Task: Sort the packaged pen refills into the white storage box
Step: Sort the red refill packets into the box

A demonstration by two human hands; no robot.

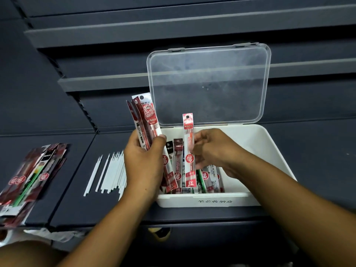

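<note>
The white storage box (256, 143) stands open on the dark surface, its clear lid (208, 83) tilted up behind it. Several packaged refills (178, 168) lie in its left part. My left hand (143, 162) grips a bundle of red packaged refills (144, 118) upright at the box's left edge. My right hand (210, 149) pinches a single red and white refill packet (189, 151), held upright over the box.
A row of loose white refills (109, 172) lies left of the box. A pile of further packaged refills (28, 178) sits at the far left. Dark shelves rise behind. The shelf's front edge runs just below the box.
</note>
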